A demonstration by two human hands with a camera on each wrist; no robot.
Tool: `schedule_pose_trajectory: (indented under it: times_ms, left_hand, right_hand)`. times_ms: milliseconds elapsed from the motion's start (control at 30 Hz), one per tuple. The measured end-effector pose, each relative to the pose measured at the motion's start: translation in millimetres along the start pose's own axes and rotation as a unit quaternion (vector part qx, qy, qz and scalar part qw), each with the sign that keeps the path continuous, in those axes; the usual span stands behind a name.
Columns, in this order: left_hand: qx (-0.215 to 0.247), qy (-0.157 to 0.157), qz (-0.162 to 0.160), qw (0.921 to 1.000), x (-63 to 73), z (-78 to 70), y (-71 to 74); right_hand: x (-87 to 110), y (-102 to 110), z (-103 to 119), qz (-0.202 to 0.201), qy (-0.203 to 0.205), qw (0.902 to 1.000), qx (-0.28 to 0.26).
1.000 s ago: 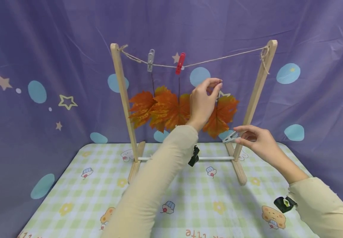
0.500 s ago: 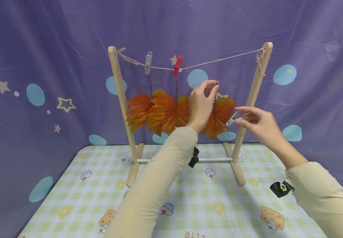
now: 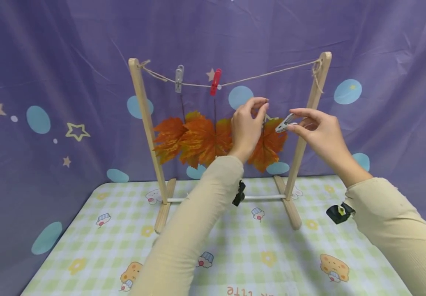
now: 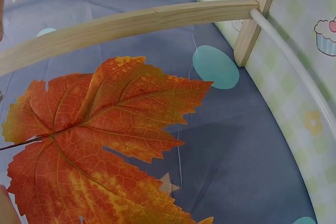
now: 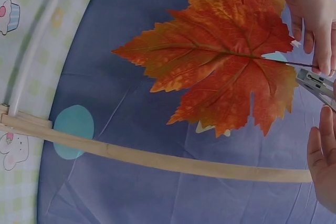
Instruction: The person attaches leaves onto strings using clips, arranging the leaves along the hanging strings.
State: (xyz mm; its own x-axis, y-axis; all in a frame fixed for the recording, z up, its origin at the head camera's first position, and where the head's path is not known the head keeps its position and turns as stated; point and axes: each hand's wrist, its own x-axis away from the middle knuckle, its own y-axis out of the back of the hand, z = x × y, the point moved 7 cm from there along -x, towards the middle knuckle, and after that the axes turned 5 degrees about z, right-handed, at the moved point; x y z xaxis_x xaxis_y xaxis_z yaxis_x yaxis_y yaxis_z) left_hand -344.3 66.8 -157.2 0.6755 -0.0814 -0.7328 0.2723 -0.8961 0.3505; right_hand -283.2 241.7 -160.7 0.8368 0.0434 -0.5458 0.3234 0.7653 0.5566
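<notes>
My left hand pinches the thin stem of an orange maple leaf below the string; the leaf hangs down from the fingertips. To its right, my right hand holds a grey clothespin between thumb and fingers, its tip pointing left toward the stem. The right wrist view shows this clothespin close to the leaf stem. Farther left, a grey clothespin and a red clothespin sit on the string, with leaf stems below them. Those leaves overlap, partly hidden behind my left hand.
A wooden frame holds the string between its left post and right post. A white crossbar joins its feet. It stands on a checkered tablecloth, before a purple curtain.
My right hand has risen with its grey clothespin, from beside the leaf's lower edge to near the stem. My left hand keeps its pinch on the stem, almost still. The view has shifted slightly.
</notes>
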Motion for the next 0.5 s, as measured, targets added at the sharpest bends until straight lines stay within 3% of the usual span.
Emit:
schedule_pose_trajectory:
  times_ms: [267, 500]
  left_hand:
    - [-0.008, 0.002, -0.011, 0.9999, -4.0, -0.6, 2.1]
    - [-0.002, -0.016, -0.036, 0.9992, -0.8, -4.1, 0.6]
  right_hand:
    - [-13.8, 7, 14, -0.054, 0.018, 0.9981, -0.025]
    - [-20.5, 10, 22, -0.134, 0.076, 0.9861, -0.062]
